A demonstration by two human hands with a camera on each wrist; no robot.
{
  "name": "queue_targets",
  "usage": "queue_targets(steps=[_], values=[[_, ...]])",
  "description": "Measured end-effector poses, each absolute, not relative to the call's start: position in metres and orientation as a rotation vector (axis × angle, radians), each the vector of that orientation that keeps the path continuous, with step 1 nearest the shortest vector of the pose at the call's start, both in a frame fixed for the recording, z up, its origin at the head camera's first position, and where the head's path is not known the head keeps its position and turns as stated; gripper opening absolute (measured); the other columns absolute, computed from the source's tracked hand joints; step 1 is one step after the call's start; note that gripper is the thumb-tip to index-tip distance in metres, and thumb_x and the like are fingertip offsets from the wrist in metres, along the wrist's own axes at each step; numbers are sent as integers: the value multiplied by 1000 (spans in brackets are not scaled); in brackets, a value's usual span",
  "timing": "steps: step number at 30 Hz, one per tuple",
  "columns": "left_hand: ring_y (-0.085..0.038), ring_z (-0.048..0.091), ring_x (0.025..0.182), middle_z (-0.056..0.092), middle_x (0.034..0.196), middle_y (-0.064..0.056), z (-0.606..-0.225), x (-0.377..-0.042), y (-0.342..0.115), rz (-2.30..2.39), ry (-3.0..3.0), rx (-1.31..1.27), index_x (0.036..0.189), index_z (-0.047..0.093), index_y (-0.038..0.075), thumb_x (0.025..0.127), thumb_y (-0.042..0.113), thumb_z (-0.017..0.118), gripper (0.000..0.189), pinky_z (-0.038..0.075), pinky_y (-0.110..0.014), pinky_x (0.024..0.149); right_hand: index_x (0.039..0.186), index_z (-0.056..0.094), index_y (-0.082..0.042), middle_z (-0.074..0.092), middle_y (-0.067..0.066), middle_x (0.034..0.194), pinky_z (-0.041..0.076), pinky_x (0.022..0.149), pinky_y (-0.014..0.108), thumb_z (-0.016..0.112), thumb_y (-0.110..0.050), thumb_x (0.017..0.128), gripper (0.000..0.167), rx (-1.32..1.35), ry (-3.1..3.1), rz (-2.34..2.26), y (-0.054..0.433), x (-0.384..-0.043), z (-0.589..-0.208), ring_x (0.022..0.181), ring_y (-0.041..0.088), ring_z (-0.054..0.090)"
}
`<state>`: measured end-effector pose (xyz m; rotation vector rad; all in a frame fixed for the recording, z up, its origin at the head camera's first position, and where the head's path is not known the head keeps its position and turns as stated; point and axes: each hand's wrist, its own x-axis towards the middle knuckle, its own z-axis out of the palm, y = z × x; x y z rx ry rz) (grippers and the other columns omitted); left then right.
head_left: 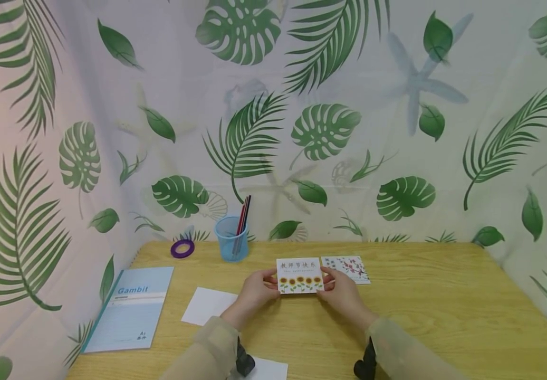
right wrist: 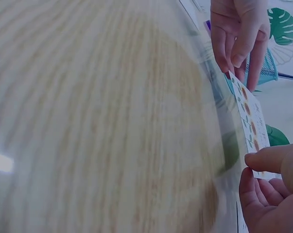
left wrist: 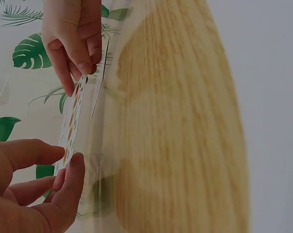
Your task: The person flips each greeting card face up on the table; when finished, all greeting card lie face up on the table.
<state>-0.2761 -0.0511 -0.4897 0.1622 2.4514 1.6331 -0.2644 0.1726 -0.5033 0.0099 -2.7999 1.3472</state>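
A white greeting card (head_left: 300, 272) with a row of sunflowers and a line of Chinese characters is held up between both hands, its printed face toward the head camera. My left hand (head_left: 256, 293) pinches its left edge between thumb and fingers. At the opposite edge my right hand (head_left: 343, 293) pinches it the same way. Both wrist views show the sunflower card (left wrist: 71, 124) edge-on, a thumb and fingers at each end. Behind the right hand, a second card (head_left: 349, 268) with red blossoms lies on the table, partly covered.
White paper (head_left: 207, 306) lies left of the left hand; another white sheet (head_left: 269, 369) is partly under the left sleeve. A blue notebook (head_left: 131, 309) lies at the left. Toward the back stand a blue pencil cup (head_left: 226, 248) and a purple tape roll (head_left: 176, 252), before a leaf-patterned curtain (head_left: 273, 174).
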Motion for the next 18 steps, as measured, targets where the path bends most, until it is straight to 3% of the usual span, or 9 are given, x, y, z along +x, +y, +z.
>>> queue_targets(steps=[10, 18], values=[[-16, 65, 87, 63, 107, -16, -490, -279, -47, 1632, 2424, 161, 136, 53, -9, 74, -13, 67, 63, 55, -22, 70, 133, 56, 6, 62, 16, 102, 58, 74, 35, 76, 2, 79, 58, -16, -2820, 1386, 176, -269, -502, 88, 22, 64], [-26, 67, 102, 62, 117, -20, -495, -282, -45, 1678, 2355, 111, 138, 50, -10, 81, -14, 64, 59, 57, -25, 74, 136, 55, 4, 62, 14, 98, 55, 69, 30, 75, 0, 80, 59, -61, -2844, 1358, 175, -272, -501, 81, 17, 62]])
